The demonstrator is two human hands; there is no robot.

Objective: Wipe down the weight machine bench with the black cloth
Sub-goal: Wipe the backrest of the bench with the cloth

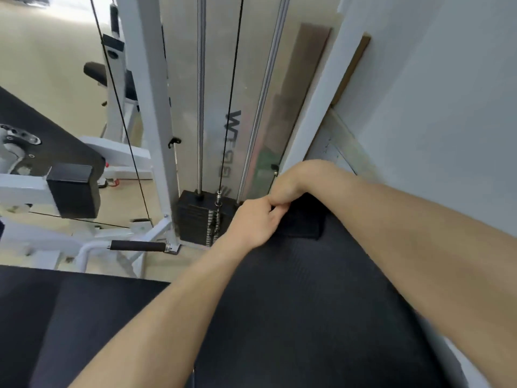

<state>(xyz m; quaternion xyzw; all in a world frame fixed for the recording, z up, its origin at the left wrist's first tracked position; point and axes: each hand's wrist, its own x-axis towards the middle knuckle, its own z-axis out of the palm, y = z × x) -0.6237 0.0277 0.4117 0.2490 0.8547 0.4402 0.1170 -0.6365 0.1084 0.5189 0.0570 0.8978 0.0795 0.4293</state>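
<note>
The black cloth (303,224) is a small folded square lying at the far end of the black bench pad (293,303), which fills the lower middle of the view. My left hand (251,222) reaches in from the lower left, its curled fingers pinching the cloth's left edge. Coming from the right with the wrist bent down, my right hand (291,186) grips the cloth's upper edge; its fingertips are hidden behind the cloth. The two hands touch each other above the cloth.
Just beyond the hands stands the black weight stack (195,217) with steel guide rods (201,93) and a cable (232,93) inside a white frame (151,93). A foam-grip handle (137,245) lies low on the left. A white wall (433,93) closes the right side.
</note>
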